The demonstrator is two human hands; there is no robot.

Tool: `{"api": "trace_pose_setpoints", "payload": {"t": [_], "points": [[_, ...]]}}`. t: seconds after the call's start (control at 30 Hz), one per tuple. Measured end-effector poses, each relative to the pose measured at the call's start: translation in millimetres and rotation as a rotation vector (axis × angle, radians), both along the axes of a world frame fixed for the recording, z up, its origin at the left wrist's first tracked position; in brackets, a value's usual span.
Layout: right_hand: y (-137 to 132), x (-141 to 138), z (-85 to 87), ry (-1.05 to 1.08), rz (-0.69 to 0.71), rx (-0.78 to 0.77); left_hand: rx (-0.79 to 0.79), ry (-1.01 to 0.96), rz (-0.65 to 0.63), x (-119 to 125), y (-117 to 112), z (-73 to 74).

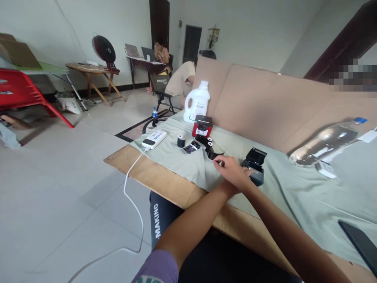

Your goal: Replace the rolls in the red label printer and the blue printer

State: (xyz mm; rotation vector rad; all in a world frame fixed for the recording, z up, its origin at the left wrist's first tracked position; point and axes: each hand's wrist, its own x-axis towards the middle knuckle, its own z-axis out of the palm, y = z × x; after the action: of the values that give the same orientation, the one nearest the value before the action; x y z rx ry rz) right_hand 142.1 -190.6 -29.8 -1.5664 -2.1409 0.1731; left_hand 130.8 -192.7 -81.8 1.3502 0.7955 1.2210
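R hand (231, 169) crosses over L hand (248, 171), mostly hiding it. R fingers at blk strip (211, 154), L at open blk device (255, 165); can't tell if either grips. Far: red/blk box (202, 126), wht jug (200, 101), cardboard (253, 102). Right: clr bottle (324, 143).

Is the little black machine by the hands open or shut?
Open: the black machine has its lid raised up, not lying flat over the body.
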Motion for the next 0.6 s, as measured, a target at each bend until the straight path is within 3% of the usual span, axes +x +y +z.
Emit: {"api": "trace_pose_setpoints", "payload": {"t": [0.13, 0.23, 0.33, 0.43, 0.6], "points": [[57, -25, 4.7, 0.061, 0.19, -0.05, 0.148, 0.093, -0.011, 5, 17, -6.1], [97, -61, 9.7, -0.034, 0.171, -0.048, -0.1, -0.088, 0.02, -2, 38, -5.6], [125, -94, 6.7, -0.226, 0.074, -0.127, -0.322, -0.399, -0.148, -17, 52, -5.0], [137, -113, -6.4, -0.285, 0.045, -0.197, -0.448, -0.591, -0.352, -30, 55, -7.2], [133, -110, -21.5, -0.261, 0.063, -0.196, -0.525, -0.611, -0.35, -30, 54, -13.7]]}}
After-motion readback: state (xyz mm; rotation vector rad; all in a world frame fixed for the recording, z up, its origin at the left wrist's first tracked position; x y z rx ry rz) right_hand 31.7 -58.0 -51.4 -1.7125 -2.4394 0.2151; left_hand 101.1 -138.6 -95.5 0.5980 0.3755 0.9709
